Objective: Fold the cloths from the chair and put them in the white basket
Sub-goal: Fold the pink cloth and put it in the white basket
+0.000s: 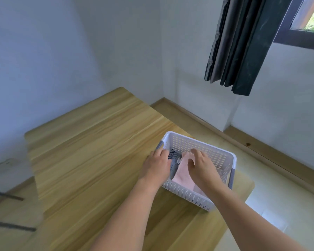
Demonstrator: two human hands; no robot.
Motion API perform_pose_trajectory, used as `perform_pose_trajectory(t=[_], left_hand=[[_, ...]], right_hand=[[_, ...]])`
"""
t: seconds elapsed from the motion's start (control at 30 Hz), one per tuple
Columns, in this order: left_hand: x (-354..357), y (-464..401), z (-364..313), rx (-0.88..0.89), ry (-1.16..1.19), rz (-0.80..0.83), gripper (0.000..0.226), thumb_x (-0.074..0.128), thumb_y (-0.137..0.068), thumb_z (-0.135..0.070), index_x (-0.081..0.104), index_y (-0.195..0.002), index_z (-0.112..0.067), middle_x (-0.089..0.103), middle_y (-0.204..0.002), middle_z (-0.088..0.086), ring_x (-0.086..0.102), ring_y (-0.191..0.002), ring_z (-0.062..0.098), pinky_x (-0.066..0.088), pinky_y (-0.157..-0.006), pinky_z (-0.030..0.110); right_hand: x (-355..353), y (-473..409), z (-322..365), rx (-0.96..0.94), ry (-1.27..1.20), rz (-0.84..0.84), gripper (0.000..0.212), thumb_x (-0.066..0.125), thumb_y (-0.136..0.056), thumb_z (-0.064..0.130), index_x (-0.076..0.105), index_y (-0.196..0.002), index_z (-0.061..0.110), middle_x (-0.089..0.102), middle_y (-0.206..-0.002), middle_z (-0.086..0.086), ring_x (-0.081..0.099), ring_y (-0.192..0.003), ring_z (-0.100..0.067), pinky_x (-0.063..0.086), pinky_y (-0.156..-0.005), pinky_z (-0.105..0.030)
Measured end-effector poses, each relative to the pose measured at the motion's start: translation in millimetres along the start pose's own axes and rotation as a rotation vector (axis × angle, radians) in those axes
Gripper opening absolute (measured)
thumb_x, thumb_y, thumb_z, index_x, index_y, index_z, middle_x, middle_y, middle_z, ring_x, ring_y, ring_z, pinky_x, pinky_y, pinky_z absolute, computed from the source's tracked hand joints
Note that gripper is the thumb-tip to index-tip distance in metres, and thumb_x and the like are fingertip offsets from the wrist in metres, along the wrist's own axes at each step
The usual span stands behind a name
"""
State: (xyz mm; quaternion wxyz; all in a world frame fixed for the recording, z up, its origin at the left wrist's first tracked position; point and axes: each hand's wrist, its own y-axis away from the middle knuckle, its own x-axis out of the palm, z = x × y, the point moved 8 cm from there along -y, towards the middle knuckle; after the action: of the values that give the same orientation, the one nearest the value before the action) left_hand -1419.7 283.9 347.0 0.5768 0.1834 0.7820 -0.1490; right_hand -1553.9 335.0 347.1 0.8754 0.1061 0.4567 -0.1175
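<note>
- White basket [223, 158] sits near the wooden surface's [98, 151] right edge.
- Left hand [157, 166] grips the grey striped cloth [173, 160]; right hand [200, 164], fingers loosely bent, rests on the pink cloth [182, 175].
- Dark curtain [243, 46] hangs beyond.

We cannot see the basket [198, 147] floor under the pink cloth [183, 174] and striped cloth [173, 163], our left hand [157, 165] hides its near corner, and the bench [91, 151] runs off the bottom edge.
</note>
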Motion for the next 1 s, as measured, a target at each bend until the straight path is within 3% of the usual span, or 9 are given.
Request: perform_pose_trajectory(t=[0.17,0.33,0.53,0.77,1.0], left_hand=[[-57,51,39,0.051,-0.051,-0.151,0.036,0.05,-0.096,-0.024,0.051,-0.127,-0.006,0.05,-0.135,0.009,0.047,-0.122,0.031,0.036,-0.102,0.04],[-108,123,110,0.078,-0.12,-0.191,0.044,0.042,-0.099,-0.03,0.039,-0.139,-0.01,0.04,-0.146,0.005,0.038,-0.131,0.025,0.03,-0.108,0.035],[-180,212,190,0.059,-0.141,-0.222,0.047,0.04,-0.1,-0.03,0.036,-0.143,-0.01,0.037,-0.149,0.007,0.036,-0.133,0.025,0.028,-0.108,0.034],[-224,285,250,-0.031,-0.101,-0.272,0.047,0.04,-0.1,-0.029,0.037,-0.142,-0.008,0.037,-0.149,0.008,0.034,-0.135,0.025,0.028,-0.111,0.035],[-261,327,310,0.014,-0.076,-0.32,0.048,0.037,-0.101,-0.031,0.035,-0.143,-0.009,0.038,-0.149,0.008,0.033,-0.137,0.023,0.028,-0.113,0.034]], right_hand=[[0,40,66,-0.031,0.055,-0.059,0.043,0.039,-0.095,0.02,0.041,-0.137,0.014,0.05,-0.137,-0.007,0.046,-0.125,-0.026,0.035,-0.105,-0.044],[27,108,151,-0.046,0.115,-0.092,0.045,0.037,-0.097,0.021,0.035,-0.142,0.017,0.042,-0.145,-0.003,0.042,-0.13,-0.023,0.026,-0.097,-0.031],[53,191,252,-0.103,0.073,-0.124,0.049,0.043,-0.095,0.016,0.037,-0.143,0.01,0.042,-0.145,-0.008,0.041,-0.131,-0.026,0.035,-0.101,-0.032],[72,231,313,-0.137,0.061,-0.109,0.05,0.044,-0.094,0.017,0.037,-0.143,0.011,0.041,-0.146,-0.009,0.041,-0.131,-0.025,0.035,-0.103,-0.033],[107,274,387,-0.153,0.042,-0.127,0.05,0.041,-0.095,0.019,0.034,-0.144,0.013,0.04,-0.146,-0.006,0.042,-0.13,-0.024,0.037,-0.1,-0.033]])
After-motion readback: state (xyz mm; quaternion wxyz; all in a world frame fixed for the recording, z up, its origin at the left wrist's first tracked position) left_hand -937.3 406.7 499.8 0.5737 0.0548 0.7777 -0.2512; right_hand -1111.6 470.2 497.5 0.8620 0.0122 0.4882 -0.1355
